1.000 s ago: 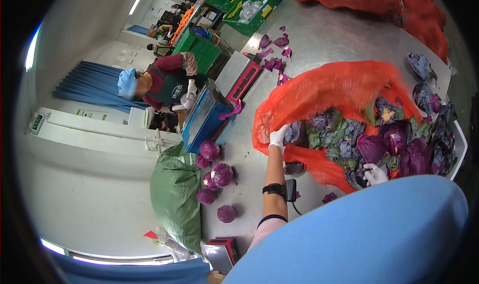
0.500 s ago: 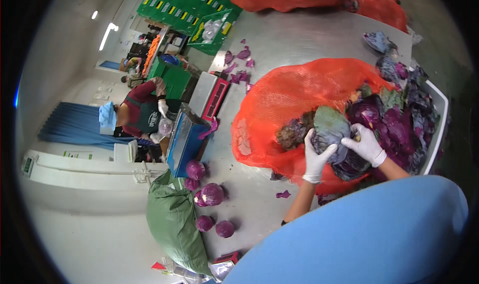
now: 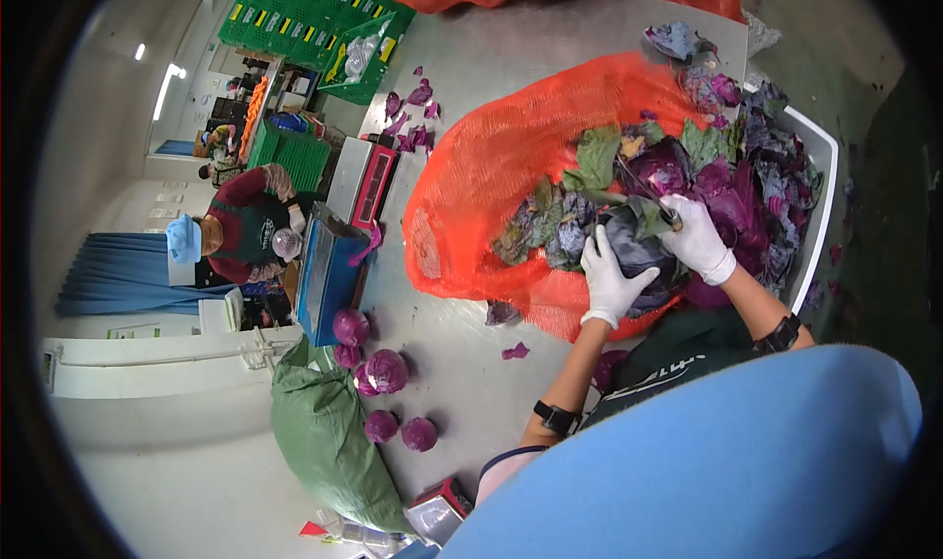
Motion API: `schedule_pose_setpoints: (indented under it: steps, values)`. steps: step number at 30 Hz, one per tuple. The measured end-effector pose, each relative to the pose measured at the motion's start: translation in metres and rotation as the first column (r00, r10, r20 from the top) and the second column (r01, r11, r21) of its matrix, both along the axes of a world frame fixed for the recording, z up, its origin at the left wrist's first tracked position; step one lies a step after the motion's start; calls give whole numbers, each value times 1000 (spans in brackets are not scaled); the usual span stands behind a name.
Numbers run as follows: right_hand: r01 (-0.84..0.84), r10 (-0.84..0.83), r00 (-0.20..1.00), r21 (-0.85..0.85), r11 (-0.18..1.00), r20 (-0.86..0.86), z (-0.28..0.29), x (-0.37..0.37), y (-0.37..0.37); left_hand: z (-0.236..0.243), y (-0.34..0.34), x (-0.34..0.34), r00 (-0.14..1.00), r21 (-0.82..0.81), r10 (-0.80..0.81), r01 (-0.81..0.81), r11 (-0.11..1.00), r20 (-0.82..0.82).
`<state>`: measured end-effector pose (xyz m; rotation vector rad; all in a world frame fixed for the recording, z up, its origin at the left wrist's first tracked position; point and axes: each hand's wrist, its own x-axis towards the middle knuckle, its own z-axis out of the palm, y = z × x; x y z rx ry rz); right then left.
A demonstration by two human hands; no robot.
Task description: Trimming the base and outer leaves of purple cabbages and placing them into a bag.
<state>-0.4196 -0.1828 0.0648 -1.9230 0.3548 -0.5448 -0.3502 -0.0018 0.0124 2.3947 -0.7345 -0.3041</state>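
A dark, blue-purple red cabbage [image 3: 629, 245] sits on the orange mesh sack [image 3: 491, 186] in front of me. My left hand [image 3: 614, 282], in a white glove, grips its near left side with the thumb and fingers apart. On the far right side, my gloved right hand [image 3: 699, 243] is closed round the dark handle of what looks like a knife [image 3: 672, 215]. Its blade is blurred and hard to make out above the cabbage. Loose outer leaves [image 3: 594, 156] lie around the cabbage on the mesh.
A white bin [image 3: 830, 176] heaped with purple leaves stands at right. Peeled red cabbages [image 3: 387, 370] rest on the metal table [image 3: 462, 363] beside a green sack [image 3: 319, 421]. Blue and red scales [image 3: 332, 274] line the left edge, where a co-worker [image 3: 246, 220] handles a wrapped ball. Green crates [image 3: 295, 14] are stacked behind.
The view has shifted, so the scene sits further left and more of my forearms shows. My right hand has turned, and the dark handle is now visible in it. My left hand stays on the cabbage.
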Motion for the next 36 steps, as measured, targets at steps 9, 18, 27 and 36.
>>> schedule_pose_setpoints:
  steps: [9,18,27,36]
  values:
    - [1,-6,1000,-211,977,-21,-26,4,-21,-5,-25,17,950,108,-296,285,952,99]
    - [462,-497,765,-188,867,-410,-172,-34,-103,-10,-40,22,991,-17,-131,131,991,34]
    - [553,-265,761,381,741,-592,-93,-32,-108,-1,-48,50,987,-45,-56,49,998,-153]
    - [139,-139,989,-15,990,-58,-75,-82,-23,13,-75,70,979,297,-43,103,949,-201]
